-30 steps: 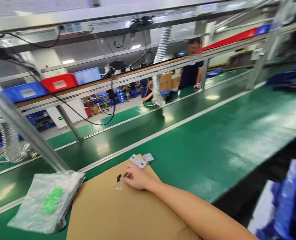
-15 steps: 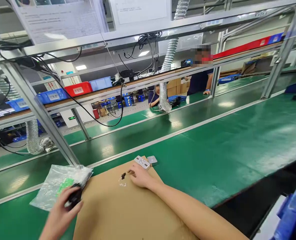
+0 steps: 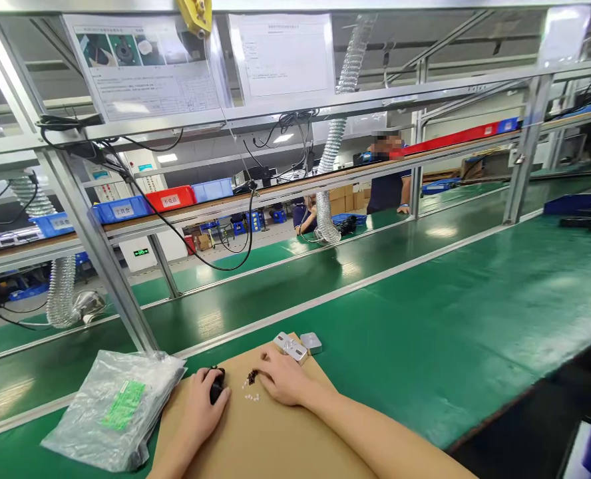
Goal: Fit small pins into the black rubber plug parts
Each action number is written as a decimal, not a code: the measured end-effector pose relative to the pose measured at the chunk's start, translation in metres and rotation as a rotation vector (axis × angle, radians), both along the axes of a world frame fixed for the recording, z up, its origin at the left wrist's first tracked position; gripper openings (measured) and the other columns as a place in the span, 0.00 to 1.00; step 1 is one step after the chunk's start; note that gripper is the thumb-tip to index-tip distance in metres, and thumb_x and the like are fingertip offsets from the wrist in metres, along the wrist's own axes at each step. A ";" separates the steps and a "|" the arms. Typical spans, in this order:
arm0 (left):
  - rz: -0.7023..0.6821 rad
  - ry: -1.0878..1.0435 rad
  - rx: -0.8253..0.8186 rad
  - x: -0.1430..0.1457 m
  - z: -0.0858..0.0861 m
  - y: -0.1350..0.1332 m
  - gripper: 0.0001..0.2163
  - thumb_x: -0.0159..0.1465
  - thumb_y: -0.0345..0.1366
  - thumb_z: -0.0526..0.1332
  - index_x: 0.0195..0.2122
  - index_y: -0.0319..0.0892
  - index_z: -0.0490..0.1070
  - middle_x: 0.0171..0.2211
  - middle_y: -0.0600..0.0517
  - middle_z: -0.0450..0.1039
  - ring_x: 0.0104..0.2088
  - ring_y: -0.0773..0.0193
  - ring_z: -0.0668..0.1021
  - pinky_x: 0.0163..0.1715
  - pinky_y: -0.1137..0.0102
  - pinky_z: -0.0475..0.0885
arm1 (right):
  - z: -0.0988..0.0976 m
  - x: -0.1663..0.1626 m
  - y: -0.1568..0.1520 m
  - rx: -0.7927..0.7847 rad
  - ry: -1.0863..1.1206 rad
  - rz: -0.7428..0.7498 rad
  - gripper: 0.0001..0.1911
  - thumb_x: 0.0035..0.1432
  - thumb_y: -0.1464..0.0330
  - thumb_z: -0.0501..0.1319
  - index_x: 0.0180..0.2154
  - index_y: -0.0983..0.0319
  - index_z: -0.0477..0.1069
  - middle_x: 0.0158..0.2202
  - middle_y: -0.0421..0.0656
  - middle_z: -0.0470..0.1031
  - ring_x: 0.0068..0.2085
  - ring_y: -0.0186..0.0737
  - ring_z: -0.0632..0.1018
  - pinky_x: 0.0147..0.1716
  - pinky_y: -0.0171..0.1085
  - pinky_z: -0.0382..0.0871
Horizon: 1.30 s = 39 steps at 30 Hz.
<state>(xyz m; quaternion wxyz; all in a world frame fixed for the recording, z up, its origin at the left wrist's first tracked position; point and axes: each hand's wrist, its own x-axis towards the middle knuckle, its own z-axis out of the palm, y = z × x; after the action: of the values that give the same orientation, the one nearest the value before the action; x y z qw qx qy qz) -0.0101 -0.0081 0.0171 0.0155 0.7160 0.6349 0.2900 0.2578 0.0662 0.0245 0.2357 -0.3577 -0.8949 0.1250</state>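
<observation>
You sit at a long green bench (image 3: 425, 332) with a brown cardboard sheet (image 3: 255, 439) laid in front of you as a work mat. Off its left edge lies a clear plastic bag (image 3: 110, 406) with a green label, closed as far as can be told. At the far corner of the cardboard rest two small grey-white housings (image 3: 298, 346), side by side and apart from your hands; they look untouched, so by my judgement the assembly is only starting.

Between your hands lies a scatter of tiny parts (image 3: 251, 386): a dark cluster and a few pale bits, loose on the cardboard.

Your left hand (image 3: 198, 409) lies palm down, fingers curled around a small black object (image 3: 216, 386). Your right hand (image 3: 283, 379) rests flat on the mat, fingertips pinching into the dark cluster; whether it has one gripped cannot be told.
</observation>
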 end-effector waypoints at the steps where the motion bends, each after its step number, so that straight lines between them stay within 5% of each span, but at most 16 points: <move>1: 0.010 0.000 0.017 0.000 -0.002 -0.001 0.12 0.67 0.40 0.60 0.49 0.46 0.74 0.50 0.46 0.71 0.52 0.50 0.73 0.56 0.56 0.67 | 0.001 -0.001 0.000 -0.005 -0.007 0.002 0.16 0.69 0.66 0.53 0.51 0.53 0.76 0.51 0.45 0.66 0.40 0.37 0.71 0.44 0.37 0.65; 14: 0.094 -0.025 0.004 0.003 -0.002 -0.001 0.16 0.64 0.46 0.64 0.49 0.46 0.77 0.54 0.43 0.69 0.56 0.46 0.72 0.56 0.50 0.67 | -0.001 -0.004 0.003 -0.079 0.026 -0.009 0.16 0.67 0.65 0.55 0.50 0.54 0.78 0.49 0.44 0.69 0.42 0.38 0.73 0.45 0.37 0.65; 18: 0.140 0.033 0.111 0.005 -0.007 -0.001 0.15 0.64 0.42 0.65 0.51 0.47 0.77 0.59 0.41 0.65 0.62 0.42 0.67 0.59 0.44 0.64 | 0.003 0.001 0.006 -0.140 0.060 0.035 0.16 0.67 0.65 0.56 0.52 0.51 0.78 0.50 0.44 0.69 0.46 0.40 0.74 0.49 0.38 0.66; 29: -0.082 0.354 0.288 0.043 0.004 -0.003 0.14 0.69 0.29 0.58 0.41 0.54 0.82 0.67 0.48 0.59 0.68 0.41 0.58 0.62 0.38 0.59 | -0.006 0.005 0.013 -0.223 0.116 0.063 0.16 0.64 0.67 0.58 0.49 0.52 0.80 0.50 0.44 0.71 0.48 0.41 0.75 0.51 0.39 0.68; 39: -0.053 0.410 0.393 0.038 -0.023 0.019 0.08 0.61 0.28 0.62 0.33 0.49 0.79 0.63 0.46 0.68 0.65 0.38 0.64 0.59 0.36 0.64 | -0.012 0.004 0.014 -0.252 0.177 -0.019 0.07 0.59 0.71 0.61 0.36 0.60 0.78 0.44 0.44 0.74 0.46 0.41 0.76 0.46 0.36 0.68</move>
<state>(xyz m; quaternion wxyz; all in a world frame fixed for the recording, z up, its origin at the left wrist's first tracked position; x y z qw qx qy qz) 0.0283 0.0105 -0.0058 -0.2447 0.7652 0.5375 0.2563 0.2616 0.0805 0.0125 0.2683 -0.3805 -0.8443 0.2652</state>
